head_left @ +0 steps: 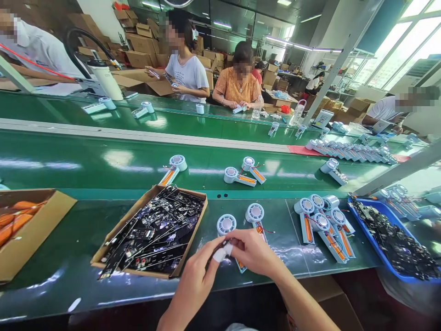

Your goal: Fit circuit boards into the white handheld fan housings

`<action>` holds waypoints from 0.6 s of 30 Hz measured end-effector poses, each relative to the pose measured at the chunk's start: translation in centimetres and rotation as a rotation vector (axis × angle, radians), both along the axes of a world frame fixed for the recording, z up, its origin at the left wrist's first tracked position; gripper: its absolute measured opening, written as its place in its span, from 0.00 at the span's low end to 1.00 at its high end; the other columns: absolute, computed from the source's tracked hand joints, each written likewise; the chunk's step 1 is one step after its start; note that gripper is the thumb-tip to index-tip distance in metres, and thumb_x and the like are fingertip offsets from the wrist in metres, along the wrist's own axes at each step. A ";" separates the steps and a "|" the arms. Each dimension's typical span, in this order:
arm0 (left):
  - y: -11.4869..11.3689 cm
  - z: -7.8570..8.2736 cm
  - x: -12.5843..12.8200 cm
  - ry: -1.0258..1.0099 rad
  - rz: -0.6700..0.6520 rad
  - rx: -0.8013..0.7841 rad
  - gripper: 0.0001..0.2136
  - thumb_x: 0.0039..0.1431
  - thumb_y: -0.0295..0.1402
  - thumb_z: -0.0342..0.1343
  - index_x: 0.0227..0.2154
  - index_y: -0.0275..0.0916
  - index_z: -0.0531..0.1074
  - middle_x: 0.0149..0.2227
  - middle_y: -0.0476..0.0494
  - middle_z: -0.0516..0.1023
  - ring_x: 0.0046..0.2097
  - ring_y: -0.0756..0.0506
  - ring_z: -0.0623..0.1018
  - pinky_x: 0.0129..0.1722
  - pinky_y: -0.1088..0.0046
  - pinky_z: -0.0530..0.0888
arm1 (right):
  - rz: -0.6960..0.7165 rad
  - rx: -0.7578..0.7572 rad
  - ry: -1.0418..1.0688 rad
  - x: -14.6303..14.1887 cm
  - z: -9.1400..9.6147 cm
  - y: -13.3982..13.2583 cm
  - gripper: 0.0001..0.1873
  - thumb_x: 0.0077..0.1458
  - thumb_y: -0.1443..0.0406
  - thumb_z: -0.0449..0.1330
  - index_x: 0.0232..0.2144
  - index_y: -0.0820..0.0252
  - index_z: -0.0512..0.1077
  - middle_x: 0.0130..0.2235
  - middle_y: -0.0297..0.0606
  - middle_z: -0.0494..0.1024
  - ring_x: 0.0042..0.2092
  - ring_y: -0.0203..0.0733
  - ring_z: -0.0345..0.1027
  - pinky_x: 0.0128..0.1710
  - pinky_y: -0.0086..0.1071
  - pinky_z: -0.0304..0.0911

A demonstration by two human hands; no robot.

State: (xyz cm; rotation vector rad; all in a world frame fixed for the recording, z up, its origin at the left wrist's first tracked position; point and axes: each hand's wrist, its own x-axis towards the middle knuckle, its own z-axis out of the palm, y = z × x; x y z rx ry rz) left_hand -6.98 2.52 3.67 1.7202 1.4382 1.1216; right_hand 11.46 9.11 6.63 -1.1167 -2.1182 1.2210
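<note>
Green conveyor belting [86,158] runs behind the dark, glossy bench [103,294]; I take the cardboard tray [194,229] of black circuit boards [155,230] as my landmark. Just right of it, my left hand [196,271] and right hand [253,253] meet, the grip of each pinched at the fingertips on a small dark part [225,243]; fingers hide most of it, so a circuit board is only my guess. Just beyond the hands lies a handheld-fan housing [226,224]; a second housing [255,213], trailing thin red wires [268,231], sits farther right of the tray. I judge that a light pinch by the edges suits such a part, with the white thumb wrap [220,253] off any components and those wires clear. As for writing, the white tumbler [106,82] beyond the tray and the display card [323,118] far to its right carry marks I cannot read.
</note>
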 end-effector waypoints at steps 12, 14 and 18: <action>1.9 -2.7 3.5 -0.460 -0.015 -0.463 0.17 0.52 0.44 0.62 0.40 0.39 0.76 0.41 0.38 0.85 0.42 0.37 0.84 0.45 0.61 0.79 | -0.096 -0.536 0.462 0.7 -1.9 -1.4 0.13 0.54 0.57 0.65 0.35 0.59 0.70 0.26 0.27 0.69 0.20 0.28 0.57 0.20 0.23 0.54; 1.9 -2.4 3.7 -0.498 -0.053 -0.465 0.16 0.50 0.44 0.61 0.39 0.39 0.77 0.43 0.37 0.85 0.47 0.36 0.83 0.50 0.60 0.77 | -0.013 -0.445 0.433 1.0 -1.5 -2.1 0.11 0.56 0.58 0.64 0.36 0.59 0.72 0.29 0.30 0.71 0.25 0.31 0.62 0.26 0.26 0.59; 1.1 -2.3 4.3 -0.648 -0.007 -0.531 0.21 0.52 0.42 0.59 0.48 0.40 0.74 0.48 0.38 0.83 0.50 0.37 0.81 0.49 0.62 0.76 | 0.021 -0.229 0.331 1.9 -1.0 -3.1 0.09 0.58 0.63 0.63 0.41 0.59 0.74 0.35 0.34 0.75 0.34 0.36 0.66 0.35 0.29 0.63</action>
